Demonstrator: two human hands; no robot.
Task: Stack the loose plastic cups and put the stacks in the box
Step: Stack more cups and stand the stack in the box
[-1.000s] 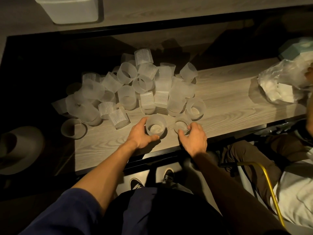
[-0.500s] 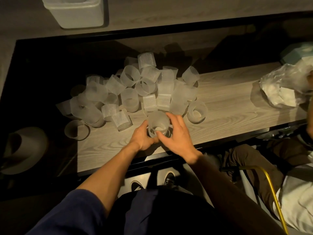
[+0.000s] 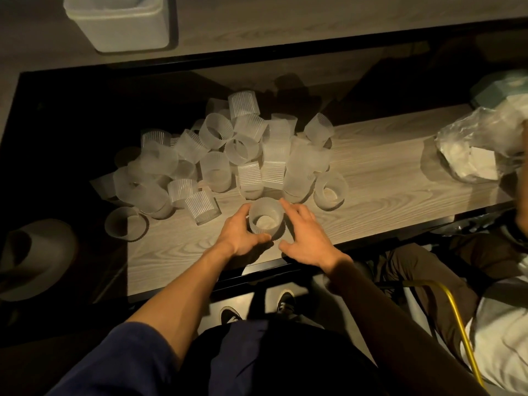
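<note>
Both hands are at the desk's (image 3: 380, 212) near edge, either side of one upright cup (image 3: 266, 221). I see my left hand (image 3: 240, 238) gripping it, with the thumb curled round the near wall and the fingers behind. My right hand (image 3: 308, 241) is just beside the cup on its other side, fingers spread and relaxed, holding nothing. I cannot tell whether its forefinger touches the rim. The cup's mouth faces up and I can see down to its pale bottom, but not whether a second cup is nested inside.

Just beyond the hands is the pile (image 3: 243, 155) of frosted ribbed cups, some upright, many tipped over and leaning on each other. One open cup (image 3: 328, 192) stands apart from the pile, near and beyond my right hand. Another open cup (image 3: 125, 225) stands well left of my left hand.

The box (image 3: 117, 30) is far beyond the pile, off the desk, and I cannot see inside it. Far to the right of my right hand is a clear bag (image 3: 474, 155) with white pieces inside.
</note>
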